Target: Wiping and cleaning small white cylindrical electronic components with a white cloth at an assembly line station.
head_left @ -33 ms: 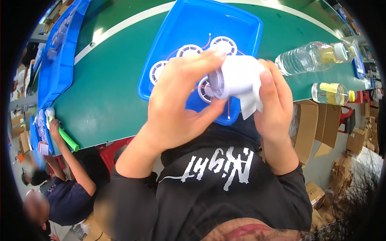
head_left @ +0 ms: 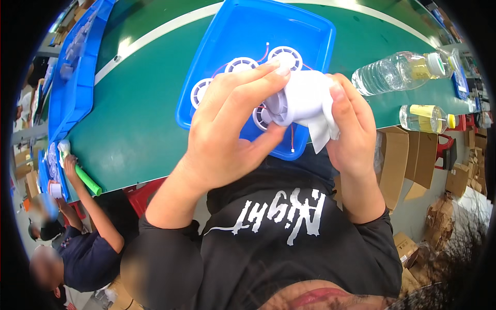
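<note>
- Basically, L hand [head_left: 219, 113]: thumb below, fingers above, pinching ribbed L end of white cylindrical housing [head_left: 307, 95].
- Housing: btwn both hands, held above blue plastic tray [head_left: 294, 26] w/ wired, slotted white discs [head_left: 241, 67]; long axis approx. L–R, so one end per hand; neither hand clearly nearer.
- R hand [head_left: 354, 132]: closed round R end, w/ white tissue-like sheet [head_left: 320, 135] hanging below.
- Far R: 2 clear bottles [head_left: 382, 76] on green table [head_left: 139, 124].
</note>
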`<state>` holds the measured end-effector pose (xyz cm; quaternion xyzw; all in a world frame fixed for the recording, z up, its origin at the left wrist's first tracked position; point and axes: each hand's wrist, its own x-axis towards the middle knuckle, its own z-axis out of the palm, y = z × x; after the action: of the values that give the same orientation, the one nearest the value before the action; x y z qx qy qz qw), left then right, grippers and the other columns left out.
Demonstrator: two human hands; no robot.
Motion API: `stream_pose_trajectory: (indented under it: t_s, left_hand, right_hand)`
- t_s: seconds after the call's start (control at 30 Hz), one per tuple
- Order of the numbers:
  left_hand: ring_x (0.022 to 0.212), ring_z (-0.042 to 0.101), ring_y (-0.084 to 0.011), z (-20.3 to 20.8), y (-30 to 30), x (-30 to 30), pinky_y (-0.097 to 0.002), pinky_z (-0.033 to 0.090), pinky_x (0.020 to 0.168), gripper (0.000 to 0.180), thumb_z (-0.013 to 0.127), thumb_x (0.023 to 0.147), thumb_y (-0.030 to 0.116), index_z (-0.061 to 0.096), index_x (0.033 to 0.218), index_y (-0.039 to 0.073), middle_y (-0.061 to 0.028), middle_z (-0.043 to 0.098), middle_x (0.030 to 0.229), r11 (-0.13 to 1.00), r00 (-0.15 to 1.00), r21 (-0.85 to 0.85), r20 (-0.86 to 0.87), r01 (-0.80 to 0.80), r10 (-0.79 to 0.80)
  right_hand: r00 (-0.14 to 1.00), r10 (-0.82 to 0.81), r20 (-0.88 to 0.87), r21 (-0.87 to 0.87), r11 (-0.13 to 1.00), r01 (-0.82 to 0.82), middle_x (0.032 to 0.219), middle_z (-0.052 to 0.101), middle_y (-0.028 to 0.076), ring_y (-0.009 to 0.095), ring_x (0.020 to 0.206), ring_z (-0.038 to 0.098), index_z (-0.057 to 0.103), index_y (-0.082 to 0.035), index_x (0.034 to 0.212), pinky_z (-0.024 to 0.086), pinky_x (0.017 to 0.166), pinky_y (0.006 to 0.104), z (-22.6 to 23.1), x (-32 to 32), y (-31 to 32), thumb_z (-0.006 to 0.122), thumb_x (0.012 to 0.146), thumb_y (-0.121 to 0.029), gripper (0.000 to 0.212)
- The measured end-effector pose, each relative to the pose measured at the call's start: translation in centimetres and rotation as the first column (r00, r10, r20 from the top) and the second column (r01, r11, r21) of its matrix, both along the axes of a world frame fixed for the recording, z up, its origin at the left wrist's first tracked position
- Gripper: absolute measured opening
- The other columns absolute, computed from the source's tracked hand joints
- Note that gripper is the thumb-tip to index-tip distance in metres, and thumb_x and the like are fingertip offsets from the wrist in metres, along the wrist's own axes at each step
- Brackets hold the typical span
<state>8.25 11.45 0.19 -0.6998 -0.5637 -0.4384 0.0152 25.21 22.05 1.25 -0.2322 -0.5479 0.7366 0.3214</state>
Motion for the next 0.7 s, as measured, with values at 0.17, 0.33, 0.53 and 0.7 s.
stream_pose_trajectory:
  t_s: [0.17, 0.33, 0.53, 0.7]
  left_hand:
    - [0.111, 0.062, -0.0288, 0.5, 0.4, 1.7, -0.0365, 0.05, 0.092, 0.064, 0.078, 0.069, -0.001, 0.053, 0.128, -0.001, -0.0167, 0.061, 0.122, 0.999, 0.881, -0.014, 0.471, 0.045, -0.034]
    - [0.127, 0.052, -0.0294, 1.8, -0.5, 1.1, -0.0369, 0.043, 0.104, 0.066, 0.069, 0.089, 0.012, 0.035, 0.14, -0.012, -0.0241, 0.049, 0.138, 0.894, 0.307, -0.098, 0.95, 0.437, -0.046]
    - [0.119, 0.058, -0.0272, 1.3, -0.4, 0.8, -0.0369, 0.048, 0.098, 0.06, 0.074, 0.083, 0.005, 0.045, 0.134, -0.01, -0.0217, 0.057, 0.129, 0.919, 0.467, -0.112, 0.88, 0.378, -0.084]
    - [0.119, 0.06, -0.028, 1.0, -0.1, -0.2, -0.0388, 0.052, 0.095, 0.059, 0.078, 0.076, -0.001, 0.054, 0.129, -0.002, -0.018, 0.06, 0.13, 0.983, 0.954, -0.036, 0.251, 0.179, -0.165]
  right_hand:
    - [0.992, -0.099, -0.075, 0.377, 0.918, 0.12, 0.084, 0.054, 0.002, 0.006, 0.074, 0.045, 0.055, -0.002, 0.095, 0.038, 0.065, 0.0216, -1.1, 0.4, 0.1, 0.047, 0.103, -0.022, 0.023]
    - [0.979, -0.172, -0.112, 0.863, 0.471, 0.182, 0.085, 0.054, 0.01, 0.019, 0.072, 0.048, 0.052, -0.001, 0.092, 0.041, 0.064, 0.0291, -1.3, 1.2, 0.1, 0.056, 0.098, -0.018, 0.019]
    - [0.974, -0.15, -0.17, 0.884, 0.413, 0.218, 0.086, 0.056, 0.009, 0.015, 0.071, 0.049, 0.053, -0.001, 0.093, 0.041, 0.062, 0.0277, -2.1, 1.1, -0.2, 0.055, 0.099, -0.019, 0.019]
    - [1.0, -0.011, -0.017, 0.106, 0.994, 0.013, 0.085, 0.054, 0.001, 0.003, 0.073, 0.045, 0.053, -0.003, 0.097, 0.038, 0.063, 0.0203, -0.2, 1.2, -0.7, 0.043, 0.105, -0.024, 0.025]
